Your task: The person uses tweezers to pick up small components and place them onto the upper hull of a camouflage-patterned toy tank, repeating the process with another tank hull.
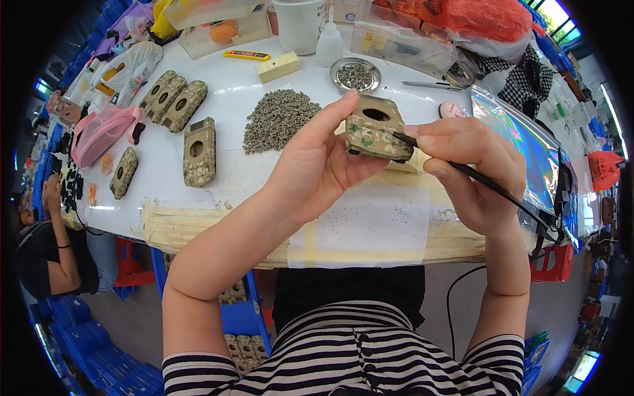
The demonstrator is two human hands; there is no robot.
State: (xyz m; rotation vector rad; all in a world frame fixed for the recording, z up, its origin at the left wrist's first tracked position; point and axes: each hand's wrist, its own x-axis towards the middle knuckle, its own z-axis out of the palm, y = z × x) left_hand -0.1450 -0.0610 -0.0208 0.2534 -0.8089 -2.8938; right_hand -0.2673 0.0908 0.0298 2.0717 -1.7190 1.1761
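The camouflage shell point(368, 137) is clamped in the left hand point(305, 166) — thumb at its ten o'clock, fingers beneath. The right hand point(485, 148), at three o'clock, pinches a black tool point(472, 173).

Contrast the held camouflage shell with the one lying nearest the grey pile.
The held shell is raised in the left hand; the lying shell rests on the table. A black tool points at the held shell; none at the lying shell. Both are camouflaged with a rounded opening.
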